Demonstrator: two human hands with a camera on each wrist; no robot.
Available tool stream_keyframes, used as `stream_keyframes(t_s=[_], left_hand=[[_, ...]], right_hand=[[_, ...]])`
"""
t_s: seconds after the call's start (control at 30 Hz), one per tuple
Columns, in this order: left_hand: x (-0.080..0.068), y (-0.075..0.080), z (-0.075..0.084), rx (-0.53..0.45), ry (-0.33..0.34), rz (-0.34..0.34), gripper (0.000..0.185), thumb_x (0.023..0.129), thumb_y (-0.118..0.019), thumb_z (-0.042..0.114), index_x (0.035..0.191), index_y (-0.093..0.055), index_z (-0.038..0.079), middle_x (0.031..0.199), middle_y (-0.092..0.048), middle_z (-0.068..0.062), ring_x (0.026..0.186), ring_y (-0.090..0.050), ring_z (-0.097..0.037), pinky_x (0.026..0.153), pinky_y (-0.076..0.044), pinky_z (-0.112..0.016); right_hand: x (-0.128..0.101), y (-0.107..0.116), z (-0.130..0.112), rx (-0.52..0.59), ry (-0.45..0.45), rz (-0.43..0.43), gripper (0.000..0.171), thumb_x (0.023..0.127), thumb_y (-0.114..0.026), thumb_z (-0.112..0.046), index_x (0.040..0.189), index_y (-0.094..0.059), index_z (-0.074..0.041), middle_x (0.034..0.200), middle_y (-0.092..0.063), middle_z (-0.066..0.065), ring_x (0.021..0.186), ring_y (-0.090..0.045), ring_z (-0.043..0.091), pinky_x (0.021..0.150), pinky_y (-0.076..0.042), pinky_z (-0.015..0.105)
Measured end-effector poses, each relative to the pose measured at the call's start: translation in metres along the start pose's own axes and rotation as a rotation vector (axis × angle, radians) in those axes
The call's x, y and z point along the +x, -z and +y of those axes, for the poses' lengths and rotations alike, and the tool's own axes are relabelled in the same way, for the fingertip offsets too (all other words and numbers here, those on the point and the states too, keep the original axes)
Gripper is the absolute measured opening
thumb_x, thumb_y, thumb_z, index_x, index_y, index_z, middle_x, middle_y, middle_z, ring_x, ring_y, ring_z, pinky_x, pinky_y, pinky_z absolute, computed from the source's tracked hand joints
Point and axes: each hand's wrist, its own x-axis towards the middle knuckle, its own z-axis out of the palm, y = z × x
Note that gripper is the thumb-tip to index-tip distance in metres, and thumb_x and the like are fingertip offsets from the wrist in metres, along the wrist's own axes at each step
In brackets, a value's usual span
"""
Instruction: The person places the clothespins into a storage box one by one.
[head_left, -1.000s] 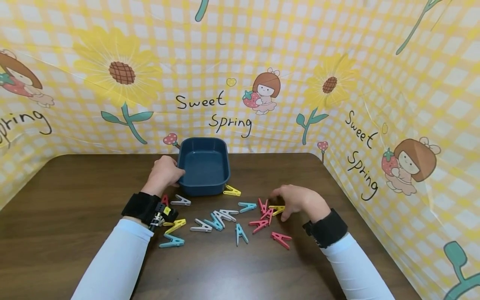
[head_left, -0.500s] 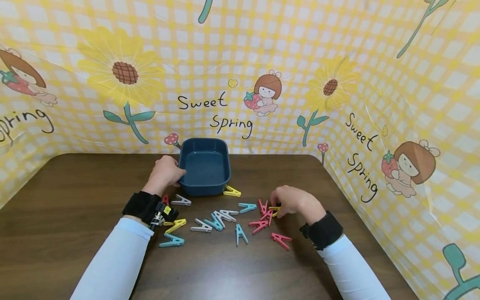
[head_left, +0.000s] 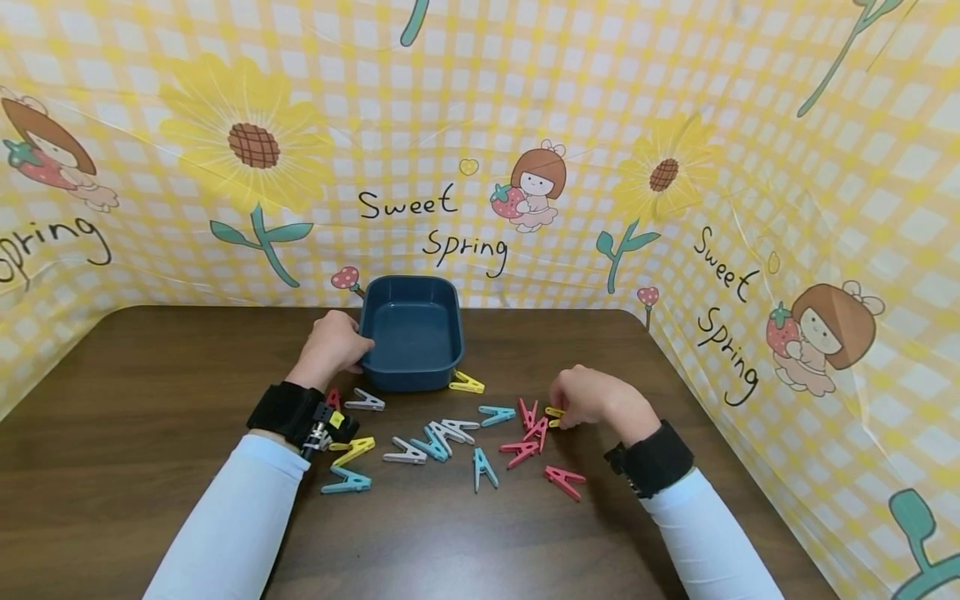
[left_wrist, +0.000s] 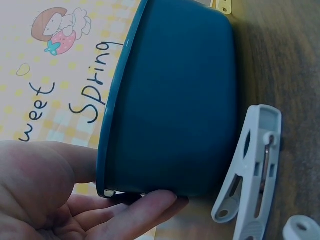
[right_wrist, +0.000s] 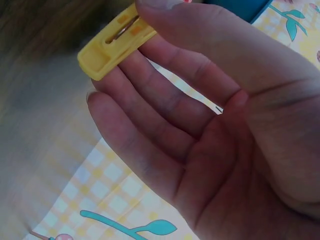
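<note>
A dark blue rectangular bin (head_left: 411, 332) stands at the back middle of the brown table (head_left: 135, 392). My left hand (head_left: 332, 345) grips its left rim; in the left wrist view the thumb lies inside the bin (left_wrist: 175, 100) and the fingers (left_wrist: 135, 215) under its edge. My right hand (head_left: 588, 396) pinches a yellow clothespin (head_left: 554, 414) between thumb and fingers, just right of the red clothespins (head_left: 528, 429). The right wrist view shows the yellow clothespin (right_wrist: 116, 41) held at my fingertips. Several loose clothespins, white (head_left: 405, 454), blue (head_left: 483, 468) and yellow (head_left: 467, 383), lie in front of the bin.
A yellow checked curtain with sunflowers (head_left: 480, 167) walls the table at the back and right. A white clothespin (left_wrist: 252, 175) lies right beside the bin's wall. Bare table spreads to the left and along the near edge (head_left: 450, 567).
My right hand has curled its fingers round the yellow clothespin and drawn it slightly up and toward me. The left hand and the bin have stayed put.
</note>
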Motion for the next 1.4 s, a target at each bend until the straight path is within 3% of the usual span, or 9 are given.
stream_keyframes(t_s=[0.2,0.4,0.63,0.8,0.97,1.2,1.3,1.4], left_hand=[[-0.001,0.001,-0.001,-0.002,-0.001,0.006,0.036,0.103,-0.065,0.013,0.124,-0.069,-0.017,0.118,-0.076,-0.036,0.073,-0.083,-0.024,0.086,-0.069,-0.044],[-0.005,0.002,0.003,0.017,0.013,-0.004,0.036,0.103,-0.065,0.013,0.125,-0.069,-0.016,0.121,-0.076,-0.036,0.075,-0.084,-0.025,0.09,-0.069,-0.045],[-0.008,0.004,0.004,0.036,0.014,-0.017,0.034,0.103,-0.065,0.013,0.12,-0.07,-0.015,0.12,-0.076,-0.035,0.076,-0.084,-0.027,0.093,-0.068,-0.046],[-0.008,0.004,0.003,0.046,0.019,-0.02,0.03,0.103,-0.065,0.014,0.115,-0.071,-0.013,0.12,-0.076,-0.034,0.072,-0.083,-0.023,0.09,-0.069,-0.044],[-0.008,0.001,0.002,0.034,0.021,-0.022,0.025,0.102,-0.065,0.012,0.11,-0.072,-0.011,0.118,-0.076,-0.033,0.071,-0.083,-0.023,0.086,-0.069,-0.041],[-0.01,-0.001,-0.001,0.04,0.039,-0.041,0.023,0.103,-0.066,0.013,0.107,-0.072,-0.009,0.112,-0.078,-0.031,0.074,-0.084,-0.024,0.094,-0.068,-0.045],[-0.009,0.0,-0.001,0.033,0.032,-0.031,0.023,0.103,-0.066,0.013,0.107,-0.072,-0.009,0.113,-0.077,-0.031,0.073,-0.083,-0.024,0.088,-0.069,-0.042],[-0.009,0.001,0.001,0.028,0.034,-0.022,0.025,0.103,-0.066,0.013,0.11,-0.072,-0.01,0.114,-0.077,-0.031,0.073,-0.083,-0.024,0.084,-0.07,-0.04]], right_hand=[[-0.003,0.005,0.0,0.017,-0.01,0.014,0.016,0.093,-0.086,-0.014,0.105,-0.078,-0.009,0.095,-0.073,0.004,0.083,-0.064,0.016,0.079,-0.059,0.034],[-0.006,0.009,0.002,0.018,-0.017,0.041,0.013,0.093,-0.086,-0.015,0.102,-0.078,-0.01,0.092,-0.072,0.003,0.081,-0.062,0.016,0.077,-0.057,0.032],[-0.011,0.016,-0.005,-0.012,-0.003,0.135,0.014,0.093,-0.085,-0.013,0.105,-0.078,-0.008,0.092,-0.074,0.004,0.079,-0.064,0.016,0.079,-0.061,0.035],[-0.017,0.027,-0.02,-0.035,0.067,0.239,0.012,0.094,-0.084,-0.012,0.103,-0.078,-0.007,0.088,-0.073,0.003,0.074,-0.063,0.014,0.072,-0.058,0.032],[-0.019,0.051,-0.054,-0.065,0.122,0.345,0.012,0.095,-0.084,-0.015,0.104,-0.079,-0.009,0.092,-0.077,0.004,0.075,-0.066,0.014,0.073,-0.058,0.034],[0.01,0.091,-0.119,-0.189,0.239,0.374,0.007,0.097,-0.081,-0.013,0.104,-0.079,-0.011,0.099,-0.077,0.006,0.084,-0.067,0.02,0.077,-0.058,0.035],[0.038,0.106,-0.142,-0.235,0.243,0.328,0.011,0.098,-0.08,-0.01,0.108,-0.078,-0.011,0.107,-0.077,0.005,0.092,-0.066,0.019,0.083,-0.058,0.034],[0.073,0.113,-0.158,-0.265,0.236,0.249,0.011,0.098,-0.077,-0.006,0.107,-0.077,-0.012,0.107,-0.074,0.004,0.09,-0.061,0.018,0.079,-0.054,0.03]])
